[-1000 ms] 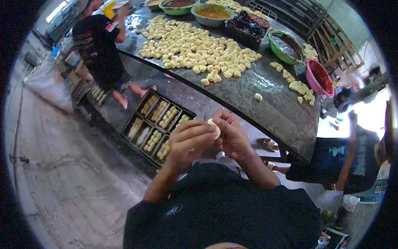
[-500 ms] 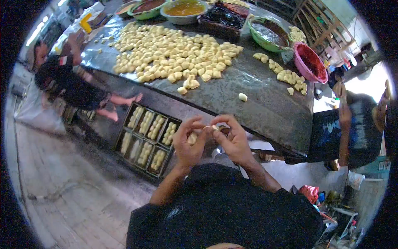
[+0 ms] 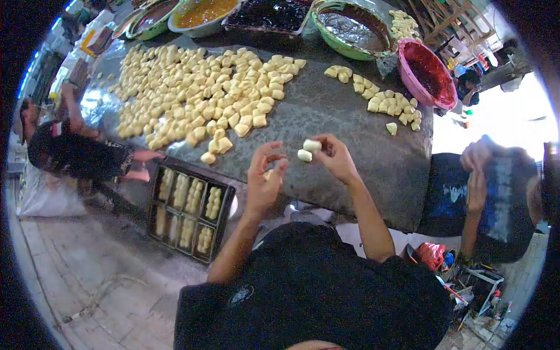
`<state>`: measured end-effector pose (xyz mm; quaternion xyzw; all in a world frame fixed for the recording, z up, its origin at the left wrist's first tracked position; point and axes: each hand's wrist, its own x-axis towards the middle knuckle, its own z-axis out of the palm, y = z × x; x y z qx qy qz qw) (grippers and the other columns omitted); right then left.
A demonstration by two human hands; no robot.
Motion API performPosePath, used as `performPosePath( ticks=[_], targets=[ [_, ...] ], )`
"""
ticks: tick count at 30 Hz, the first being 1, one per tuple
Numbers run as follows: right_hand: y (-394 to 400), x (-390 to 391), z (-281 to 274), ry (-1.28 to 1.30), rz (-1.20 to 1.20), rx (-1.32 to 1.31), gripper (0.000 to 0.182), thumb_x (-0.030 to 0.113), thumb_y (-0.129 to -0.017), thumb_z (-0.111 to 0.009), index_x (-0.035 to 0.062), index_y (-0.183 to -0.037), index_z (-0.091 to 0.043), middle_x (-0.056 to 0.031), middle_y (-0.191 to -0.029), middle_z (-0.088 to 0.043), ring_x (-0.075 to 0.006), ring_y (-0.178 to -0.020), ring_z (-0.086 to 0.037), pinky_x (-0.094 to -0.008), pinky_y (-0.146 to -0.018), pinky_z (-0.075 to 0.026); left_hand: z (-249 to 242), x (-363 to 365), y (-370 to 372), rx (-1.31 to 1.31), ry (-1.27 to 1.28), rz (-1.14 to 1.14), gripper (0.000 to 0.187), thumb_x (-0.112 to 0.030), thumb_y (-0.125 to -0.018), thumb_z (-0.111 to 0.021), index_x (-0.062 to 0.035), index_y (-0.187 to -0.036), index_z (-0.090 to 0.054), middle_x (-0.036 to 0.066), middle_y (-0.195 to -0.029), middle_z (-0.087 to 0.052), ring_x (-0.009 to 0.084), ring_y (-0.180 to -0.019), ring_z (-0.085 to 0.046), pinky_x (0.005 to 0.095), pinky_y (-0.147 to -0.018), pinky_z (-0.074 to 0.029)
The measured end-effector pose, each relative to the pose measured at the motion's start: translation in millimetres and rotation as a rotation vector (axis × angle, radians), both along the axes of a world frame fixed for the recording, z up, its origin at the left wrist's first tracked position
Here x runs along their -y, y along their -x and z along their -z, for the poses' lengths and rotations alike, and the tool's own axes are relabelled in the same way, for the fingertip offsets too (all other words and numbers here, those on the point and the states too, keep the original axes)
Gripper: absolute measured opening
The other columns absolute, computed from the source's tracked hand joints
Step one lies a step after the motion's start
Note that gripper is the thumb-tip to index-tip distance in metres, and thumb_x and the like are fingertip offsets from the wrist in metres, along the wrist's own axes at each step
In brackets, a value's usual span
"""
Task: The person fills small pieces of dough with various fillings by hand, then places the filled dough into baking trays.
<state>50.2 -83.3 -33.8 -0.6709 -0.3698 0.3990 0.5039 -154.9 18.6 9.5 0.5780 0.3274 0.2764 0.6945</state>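
My right hand (image 3: pixel 336 158) pinches a pale dough ball (image 3: pixel 312 144) between thumb and fingertips. Right beside it, a second pale dough ball (image 3: pixel 304 155) sits on the dark tabletop near its front edge. My left hand (image 3: pixel 263 182) hovers at that edge, fingers curled around a piece of dough (image 3: pixel 269 174) that shows only in part. Up and to the left spreads a large pile of cut dough pieces (image 3: pixel 198 96). A smaller row of dough pieces (image 3: pixel 391 104) lies to the right on the same table (image 3: pixel 350 186).
Bowls of filling line the back: a yellow-filled bowl (image 3: pixel 204 14), a green bowl (image 3: pixel 350 35), a pink bowl (image 3: pixel 429 76) and a dark-filled tray (image 3: pixel 268 14). Divided baking tins (image 3: pixel 192 213) with dough stand low at left. One person (image 3: pixel 76 146) is at left, another (image 3: pixel 490 198) at right.
My hands have moved apart from each other. The right one has reached forward over the table with a dough ball, beside the one lying there. The view has shifted, moving the table leftward.
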Motion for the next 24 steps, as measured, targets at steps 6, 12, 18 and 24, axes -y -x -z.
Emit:
performPosePath(
  ticks=[6,12,18,24],
  targets=[
    [-35.1,-10.6,22.8,-0.005,-0.113,0.031,0.031,0.014,-0.086,-0.071,0.0053,-0.115,-0.065,-0.0072,-0.124,-0.059,-0.0136,-0.108,-0.057,-0.0300,-0.088,-0.050,13.0,-15.9,-52.5,0.103,-0.061,-0.038,0.054,-0.044,-0.099,-0.053,-0.0051,-0.136,-0.046,0.010,-0.136,-0.044,0.0189,-0.105,-0.057,0.0328,-0.092,-0.045],
    [-21.5,0.6,-20.1,-0.088,-0.018,-0.357,0.025,0.008,-0.092,-0.066,-0.0008,-0.115,-0.061,-0.0064,-0.104,-0.067,-0.0142,-0.091,-0.065,-0.0306,-0.081,-0.054,28.3,-4.8,-118.8,-0.013,-0.117,0.193,0.072,-0.063,-0.089,-0.057,-0.0041,-0.131,-0.051,0.012,-0.120,-0.055,0.0193,-0.093,-0.060,0.0326,-0.084,-0.050],
    [-67.8,28.6,-27.3,-0.234,0.480,-0.254,0.016,0.007,-0.095,-0.061,-0.0036,-0.107,-0.061,-0.0092,-0.094,-0.068,-0.0148,-0.085,-0.067,-0.0305,-0.075,-0.058,49.6,-9.4,-171.6,-0.287,-0.254,0.437,0.047,-0.049,-0.097,-0.056,-0.0065,-0.118,-0.057,-0.002,-0.080,-0.059,0.0079,-0.058,-0.051,0.0262,-0.053,-0.043],
    [-98.2,61.0,-46.2,-0.365,0.766,-0.330,0.026,0.008,-0.095,-0.061,-0.0016,-0.118,-0.053,-0.0118,-0.106,-0.062,-0.0171,-0.091,-0.065,-0.0315,-0.077,-0.059,12.3,3.6,-194.1,-0.091,0.116,0.144,0.030,-0.035,-0.100,-0.051,-0.0092,-0.106,-0.064,0.001,-0.079,-0.046,0.0087,-0.069,-0.047,0.0287,-0.062,-0.044]
  ],
)
